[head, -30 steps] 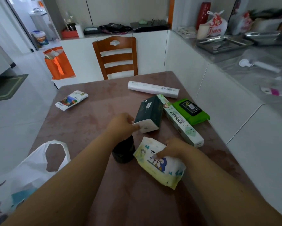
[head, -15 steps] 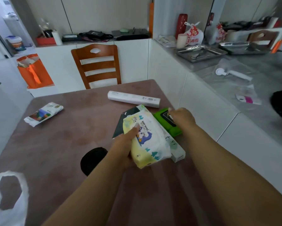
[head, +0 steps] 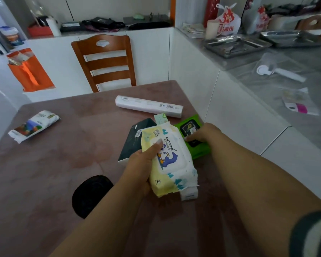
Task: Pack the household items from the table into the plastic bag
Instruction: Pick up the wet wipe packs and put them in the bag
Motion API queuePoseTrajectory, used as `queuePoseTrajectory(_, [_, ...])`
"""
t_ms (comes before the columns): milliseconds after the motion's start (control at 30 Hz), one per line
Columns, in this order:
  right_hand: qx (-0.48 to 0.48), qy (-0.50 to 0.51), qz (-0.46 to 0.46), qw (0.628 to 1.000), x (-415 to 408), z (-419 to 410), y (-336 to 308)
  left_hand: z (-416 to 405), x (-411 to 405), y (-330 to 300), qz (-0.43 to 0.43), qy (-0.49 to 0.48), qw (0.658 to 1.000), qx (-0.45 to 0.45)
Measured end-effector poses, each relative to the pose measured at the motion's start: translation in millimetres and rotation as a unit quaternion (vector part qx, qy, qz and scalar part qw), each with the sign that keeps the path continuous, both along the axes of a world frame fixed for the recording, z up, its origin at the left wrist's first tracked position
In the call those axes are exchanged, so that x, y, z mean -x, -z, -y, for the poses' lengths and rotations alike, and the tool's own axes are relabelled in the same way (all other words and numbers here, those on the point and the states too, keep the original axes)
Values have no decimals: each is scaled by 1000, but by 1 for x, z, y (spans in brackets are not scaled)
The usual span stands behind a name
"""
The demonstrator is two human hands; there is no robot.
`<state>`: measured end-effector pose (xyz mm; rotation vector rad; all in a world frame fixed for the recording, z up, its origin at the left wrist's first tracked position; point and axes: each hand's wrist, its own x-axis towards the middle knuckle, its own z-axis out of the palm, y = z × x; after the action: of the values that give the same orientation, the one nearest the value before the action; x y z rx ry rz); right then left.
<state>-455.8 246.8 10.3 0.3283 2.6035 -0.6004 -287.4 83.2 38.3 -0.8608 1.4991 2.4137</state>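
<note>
While the left hand (head: 144, 164) clamps the yellow-and-white baby-wipes pack (head: 170, 160) above the brown table (head: 54, 173), the right hand (head: 200, 134) rests fingers, not visibly closed, on the green wipes pack (head: 198, 151); pinch its edge firmly before lifting. No bag shows.

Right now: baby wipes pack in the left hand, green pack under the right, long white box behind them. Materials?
Baby wipes pack: soft printed plastic film, slightly glossy; it creases and bulges in the left hand.
Green pack: likely the same film, with a dark flap label on top; the right hand rests on it.
Long white box: probably matte cardboard; straight edges, printed barcode.
</note>
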Motion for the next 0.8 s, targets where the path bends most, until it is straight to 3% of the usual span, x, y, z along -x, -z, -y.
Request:
queuePoseTrajectory(167, [86,57,-95,990,-15,-6,-32,6,-9,-12,-13,-23,999,25])
queuePoseTrajectory(233, [131,102,-184,969,-30,-13,-64,11,-15,-20,-23,-38,998,41])
queuePoseTrajectory(300, [253,112,-232,933,-52,-22,-100,15,-23,-29,-30,-53,996,58])
queuePoseTrajectory(367, [448,87,-179,871,-85,-21,-131,21,-32,-35,-29,-73,994,73])
queuePoseTrajectory(433, [576,59,-51,814,-124,-5,-142,25,-43,-39,-25,-88,992,88])
queuePoseTrajectory(567, [591,33,91,801,-197,47,-118,30,-81,-55,-28,-106,991,76])
queuePoseTrajectory(733, [643,32,178,744,-260,80,-103,50,-147,-75,-57,-41,996,58])
queuePoseTrajectory(800, [674,15,193,712,-280,96,-101,71,-175,-82,-55,-59,990,115])
